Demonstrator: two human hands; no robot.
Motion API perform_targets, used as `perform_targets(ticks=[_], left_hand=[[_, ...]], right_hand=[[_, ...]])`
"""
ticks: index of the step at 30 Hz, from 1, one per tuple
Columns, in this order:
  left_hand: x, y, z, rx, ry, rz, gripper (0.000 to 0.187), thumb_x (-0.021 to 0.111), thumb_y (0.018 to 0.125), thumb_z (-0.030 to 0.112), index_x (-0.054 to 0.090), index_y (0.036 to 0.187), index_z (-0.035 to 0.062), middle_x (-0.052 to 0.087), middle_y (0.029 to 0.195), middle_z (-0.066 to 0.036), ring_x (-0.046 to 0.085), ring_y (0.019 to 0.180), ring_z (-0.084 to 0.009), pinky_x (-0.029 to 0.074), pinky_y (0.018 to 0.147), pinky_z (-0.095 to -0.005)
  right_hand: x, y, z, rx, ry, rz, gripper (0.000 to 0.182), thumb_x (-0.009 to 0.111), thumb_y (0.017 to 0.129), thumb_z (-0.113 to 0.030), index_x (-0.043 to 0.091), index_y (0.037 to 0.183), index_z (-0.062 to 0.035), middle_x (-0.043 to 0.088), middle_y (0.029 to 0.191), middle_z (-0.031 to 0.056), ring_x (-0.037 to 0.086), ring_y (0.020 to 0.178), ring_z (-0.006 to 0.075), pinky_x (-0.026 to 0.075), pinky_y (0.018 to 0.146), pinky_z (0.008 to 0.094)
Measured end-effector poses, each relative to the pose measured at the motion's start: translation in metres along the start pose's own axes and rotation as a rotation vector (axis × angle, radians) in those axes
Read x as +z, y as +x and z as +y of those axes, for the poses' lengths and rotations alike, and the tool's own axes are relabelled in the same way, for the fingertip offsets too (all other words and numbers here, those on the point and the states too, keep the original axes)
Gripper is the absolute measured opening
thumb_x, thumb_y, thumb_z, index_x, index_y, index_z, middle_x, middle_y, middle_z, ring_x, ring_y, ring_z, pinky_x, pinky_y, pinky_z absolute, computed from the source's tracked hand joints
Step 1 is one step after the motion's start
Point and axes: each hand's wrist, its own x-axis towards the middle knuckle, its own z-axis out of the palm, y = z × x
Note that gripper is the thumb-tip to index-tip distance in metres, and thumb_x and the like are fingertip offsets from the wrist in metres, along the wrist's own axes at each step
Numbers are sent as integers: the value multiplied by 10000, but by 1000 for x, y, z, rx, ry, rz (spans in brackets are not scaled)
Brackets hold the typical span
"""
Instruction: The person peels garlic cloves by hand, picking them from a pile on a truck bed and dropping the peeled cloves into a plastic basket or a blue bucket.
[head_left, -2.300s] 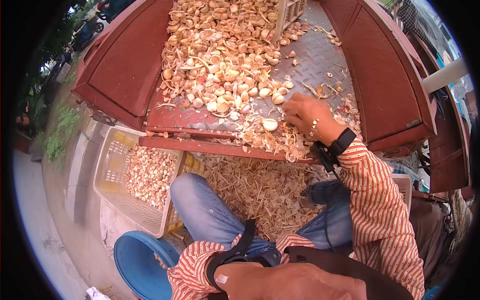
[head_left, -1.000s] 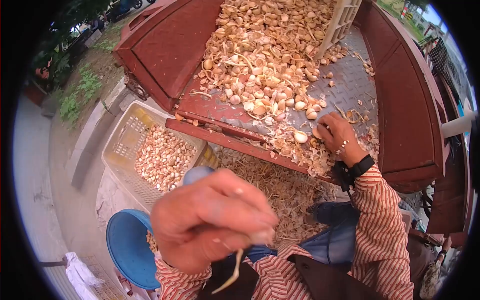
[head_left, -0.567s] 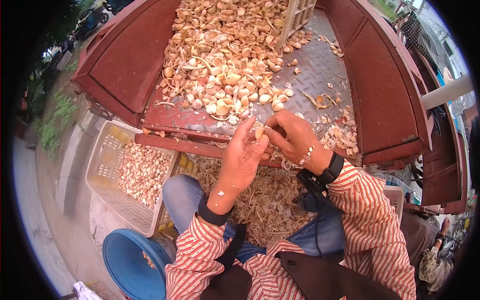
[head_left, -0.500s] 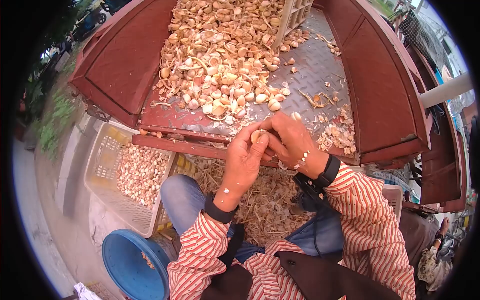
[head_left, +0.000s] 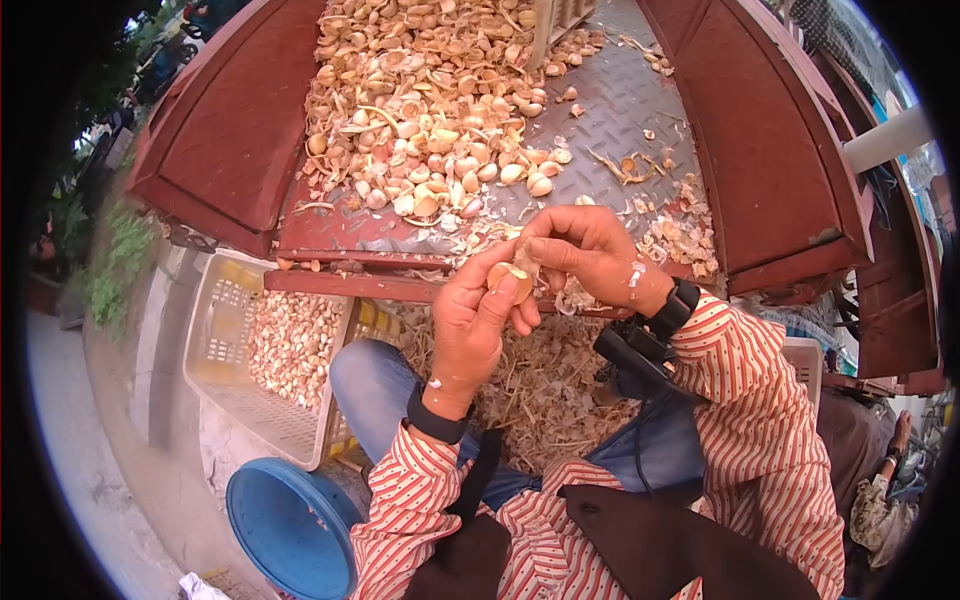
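Note:
Between the thumb and fingers of my left hand (head_left: 477, 318) sits a garlic clove (head_left: 511, 287), pale yellow where its skin is off. My right hand (head_left: 592, 262) is closed in a pinch right beside it, on a bit of garlic skin (head_left: 530, 262) at the clove's upper end. Flakes of skin stick to both wrists. Just beyond my hands, a heap of garlic cloves (head_left: 430, 150) mixed with loose skins and dry stalks covers the red-edged metal bed (head_left: 610, 120).
A pale plastic crate (head_left: 215, 350) of garlic cloves stands at the lower left, near a blue tub (head_left: 290, 520). Dry skins and stalks (head_left: 550, 410) lie between my legs. Red side panels (head_left: 785, 140) flank the bed. Another person's arm (head_left: 890, 470) shows at far right.
My right hand has drawn slightly up and right from the clove, turning its pinch outward. More of the clove shows in my left hand. The whole view has shifted a little.

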Motion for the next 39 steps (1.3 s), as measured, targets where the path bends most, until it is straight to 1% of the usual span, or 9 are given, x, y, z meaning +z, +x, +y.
perform_targets(ticks=[10,14,15,19,26,29,33,37,39], left_hand=[[41,30,-13,59,-383,315,227,433,953,133,496,1127,2,576,945,-54,537,757,-83,469,652,-200],[51,75,-33,33,-544,248,276,431,962,206,485,1153,15,555,1003,-42,535,892,-114,467,766,-266],[53,77,-30,20,-531,214,287,450,956,222,483,1155,18,550,1024,-46,530,924,-129,451,810,-295],[46,72,-23,-43,-195,167,265,489,938,193,482,1142,24,555,998,-35,539,881,-120,449,777,-271],[12,57,-27,-273,-403,129,221,473,936,134,478,1126,20,566,863,-17,548,740,-86,467,653,-198],[-1,53,-27,-321,-803,-35,268,450,940,104,444,1189,6,526,921,-101,508,741,-124,454,611,-200],[0,36,-10,-298,-1190,-168,309,414,955,123,410,1238,-1,482,984,-164,471,756,-148,447,600,-217],[-4,28,8,-391,-1152,14,357,390,970,204,398,1249,-18,486,1026,-187,484,775,-149,465,647,-219],[-6,29,10,-381,-1086,32,375,372,974,208,386,1251,-45,460,1051,-203,470,779,-147,469,653,-232]], right_hand=[[5,23,27,-93,120,355,169,486,941,-206,529,900,-49,557,766,-22,523,640,20,445,565,180],[-16,40,26,-91,152,624,221,516,915,-203,541,883,14,569,798,24,514,718,66,443,616,237],[-19,46,22,-216,-132,689,206,528,895,-191,534,862,12,581,777,71,566,713,156,451,624,300],[-25,35,20,-318,-693,614,151,537,854,-190,542,863,-39,566,815,150,565,766,352,443,657,393],[-18,22,14,-250,-965,455,182,531,852,-242,529,834,-61,580,830,124,570,767,356,448,631,425],[-17,24,20,-206,-977,489,193,533,849,-235,545,839,-42,591,782,125,582,716,327,448,620,405],[-50,32,21,37,-344,620,211,525,842,-216,592,873,-18,601,708,142,575,635,260,438,596,359],[-70,14,8,-173,-1142,520,183,532,759,-84,600,926,-49,565,896,136,564,796,302,455,701,375],[-60,6,14,-328,-1232,493,226,538,728,-50,601,945,-61,542,938,130,548,844,315,455,738,385]])
